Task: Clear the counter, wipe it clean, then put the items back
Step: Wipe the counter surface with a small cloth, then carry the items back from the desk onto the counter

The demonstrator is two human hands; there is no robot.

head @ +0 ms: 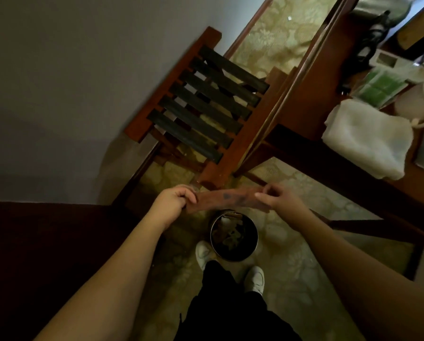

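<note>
1. Brown cloth (227, 200). A soiled strip with a dark smudge near its middle, stretched level between both hands at centre frame. Left hand (175, 201): fingers curled tight round the cloth's end at 9 o'clock. Right hand (278, 199): fingers and thumb pinching the other end at 3 o'clock. Judged: it is held taut directly above the bin so that whatever it has picked up falls in, or so that it can be dropped there; which of the two cannot be told.

2. Round metal bin (233, 236). Stands on the patterned floor (297, 271) just below the cloth at 6 o'clock, touching or nearly touching the toe of one white shoe (203, 253). Contents: brownish crumpled scraps, dim and not identifiable further.

3. Wooden surface (311, 99). Runs from 1 o'clock to 4 o'clock, well apart from the hands. It carries a folded white cloth (368, 139) near its edge, a green packet (380, 88) beyond that, a pale lidded container (417, 104) at the far right, and a dark figurine-like object (374, 33), blurred. Judged: items are either not yet cleared or already returned; the stage is uncertain.

4. Slatted wooden chair (206, 107). At 12 o'clock, against the wall beside the surface, its seat bare.

5. Dark trousers (230, 303). At 6 o'clock; the person stands facing the bin.
</note>
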